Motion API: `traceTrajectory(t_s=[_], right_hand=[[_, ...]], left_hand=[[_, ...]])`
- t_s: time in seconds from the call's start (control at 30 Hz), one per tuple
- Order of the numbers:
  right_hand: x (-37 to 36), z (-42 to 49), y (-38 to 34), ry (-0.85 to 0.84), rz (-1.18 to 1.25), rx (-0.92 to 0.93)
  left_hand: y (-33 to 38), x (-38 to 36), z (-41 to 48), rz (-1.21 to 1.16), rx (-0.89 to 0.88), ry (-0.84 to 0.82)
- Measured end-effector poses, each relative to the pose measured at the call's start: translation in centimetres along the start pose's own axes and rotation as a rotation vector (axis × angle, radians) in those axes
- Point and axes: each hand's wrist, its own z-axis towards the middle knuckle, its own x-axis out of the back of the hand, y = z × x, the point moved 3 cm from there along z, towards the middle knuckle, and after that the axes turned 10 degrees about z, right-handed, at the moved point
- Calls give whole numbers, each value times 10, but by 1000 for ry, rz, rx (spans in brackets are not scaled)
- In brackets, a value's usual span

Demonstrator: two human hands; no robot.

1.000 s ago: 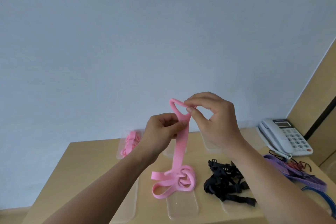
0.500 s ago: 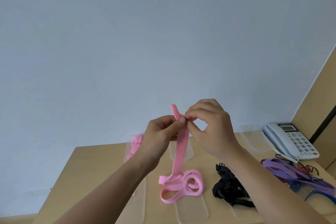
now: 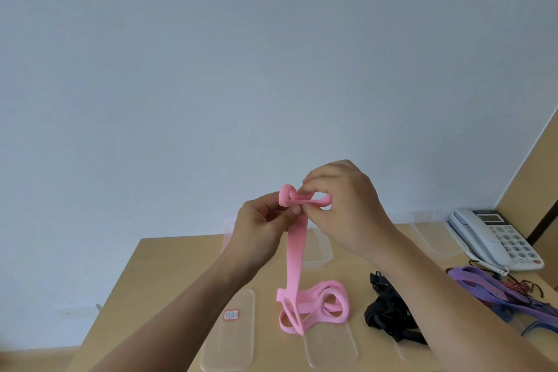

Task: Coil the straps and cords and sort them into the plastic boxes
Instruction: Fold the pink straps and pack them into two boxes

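Here the left hand (image 3: pixel 259 226) and right hand (image 3: pixel 344 205) both pinch the pink strap (image 3: pixel 297 254), its first small loops held high, its tail piled at 6 o'clock on the worktop (image 3: pixel 169 266). A slackened pinch would likely spring those loops open.

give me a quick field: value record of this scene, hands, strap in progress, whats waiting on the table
left hand: pinching pink strap
right hand: pinching the small loops at the strap's top end
pink strap: hangs from hands, rest loosely piled on table
table: light wood
black straps: tangled, right of pink pile
purple straps: far right
clear lids: flat, near edge
clear boxes: at back
phone: back right
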Motion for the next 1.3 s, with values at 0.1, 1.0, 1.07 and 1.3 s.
traceTrajectory(t_s=[0.1, 1.0, 1.07, 1.3], right_hand=[[-3, -1, 1, 24, 46, -42], [-14, -27, 13, 29, 150, -89], [-14, -24, 17, 8, 206, -210], [-15, -15, 12, -165, 155, -226]], left_hand=[[-1, 1, -3, -3, 15, -13], [-15, -5, -1, -121, 155, -61], [-15, -6, -1, -63, 156, -44], [-16, -6, 0, -70, 159, -77]])
